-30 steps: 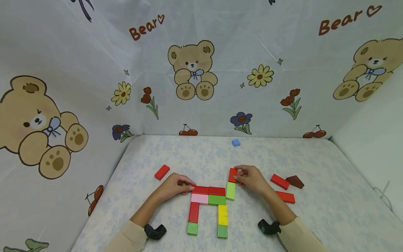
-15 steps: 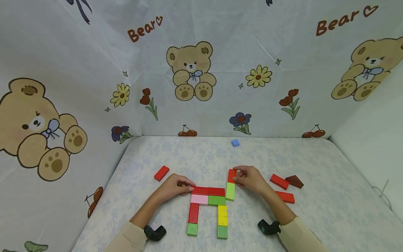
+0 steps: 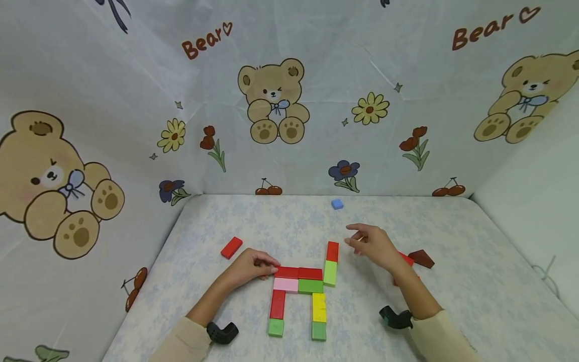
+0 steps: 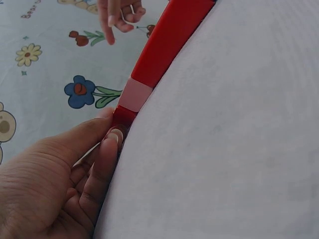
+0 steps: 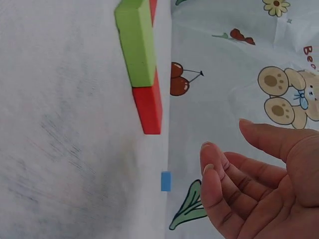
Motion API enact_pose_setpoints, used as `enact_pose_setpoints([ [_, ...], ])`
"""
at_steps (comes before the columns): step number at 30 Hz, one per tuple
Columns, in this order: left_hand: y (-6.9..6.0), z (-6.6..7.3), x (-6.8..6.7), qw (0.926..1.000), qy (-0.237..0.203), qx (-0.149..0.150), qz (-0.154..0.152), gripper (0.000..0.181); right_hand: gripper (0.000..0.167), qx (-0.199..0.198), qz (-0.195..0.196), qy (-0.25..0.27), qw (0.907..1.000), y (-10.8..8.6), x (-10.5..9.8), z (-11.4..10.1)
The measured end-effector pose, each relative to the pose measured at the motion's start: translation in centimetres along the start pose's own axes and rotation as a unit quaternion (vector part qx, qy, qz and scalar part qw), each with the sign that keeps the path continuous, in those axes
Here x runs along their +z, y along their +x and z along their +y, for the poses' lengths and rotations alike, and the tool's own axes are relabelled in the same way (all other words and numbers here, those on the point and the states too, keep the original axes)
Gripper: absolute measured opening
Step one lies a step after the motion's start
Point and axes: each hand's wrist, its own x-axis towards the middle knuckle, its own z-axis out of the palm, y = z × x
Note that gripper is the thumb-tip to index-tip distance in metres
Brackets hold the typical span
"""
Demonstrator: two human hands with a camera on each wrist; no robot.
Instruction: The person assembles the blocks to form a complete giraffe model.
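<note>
On the table lies a figure of flat wooden blocks. My left hand [image 3: 251,266] pinches the left end of a red block [image 3: 287,272] in its top row, thumb and fingertips at that end in the left wrist view. A second red block [image 3: 310,274] continues the row, above a pink block [image 3: 286,285] and a green block [image 3: 310,286]. Red [image 3: 278,304] and yellow [image 3: 319,307] blocks run down as legs, ending in small green blocks. At the upper right, a red block [image 3: 332,251] tops a light green block [image 3: 330,273]. My right hand [image 3: 371,246] hovers right of them, holding nothing.
A lone red block [image 3: 231,248] lies behind my left hand. A small blue block [image 3: 337,204] sits near the back edge. Right of the figure are red blocks [image 3: 406,258], partly hidden by my right forearm, and a brown angular block [image 3: 421,258]. A printed cloth hangs behind.
My right hand has let go of the upper red block and moved up and to the right, away from it. The block stays above the light green one. My left hand keeps its place.
</note>
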Motion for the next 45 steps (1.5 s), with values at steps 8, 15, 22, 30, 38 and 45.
enact_pose_setpoints([
  [8,0.1,0.0,-0.2,1.0000,0.002,-0.003,0.000,0.015,0.043,-0.028,0.015,-0.054,0.9980,-1.7,-3.1,-0.4],
  [15,0.1,0.1,-0.3,1.0000,0.000,-0.009,0.001,0.015,0.035,-0.075,0.020,-0.108,0.9912,-3.6,-5.2,1.0],
  [22,0.1,-0.1,0.1,1.0000,-0.007,-0.005,-0.002,0.015,0.029,-0.086,0.007,-0.143,0.9860,-6.3,-6.9,3.5],
  [30,0.2,-0.1,0.0,1.0000,-0.006,-0.006,-0.003,0.015,0.019,-0.056,-0.029,-0.201,0.9775,-8.7,-7.5,5.4],
  [38,0.1,-0.1,-0.2,0.9999,0.002,-0.010,-0.003,0.014,0.030,0.005,-0.065,-0.245,0.9675,-9.7,-7.2,6.2],
  [45,-0.1,-0.1,-0.1,0.9999,-0.011,-0.010,-0.003,0.015,0.042,0.024,-0.076,-0.197,0.9771,-9.7,-6.3,6.8],
])
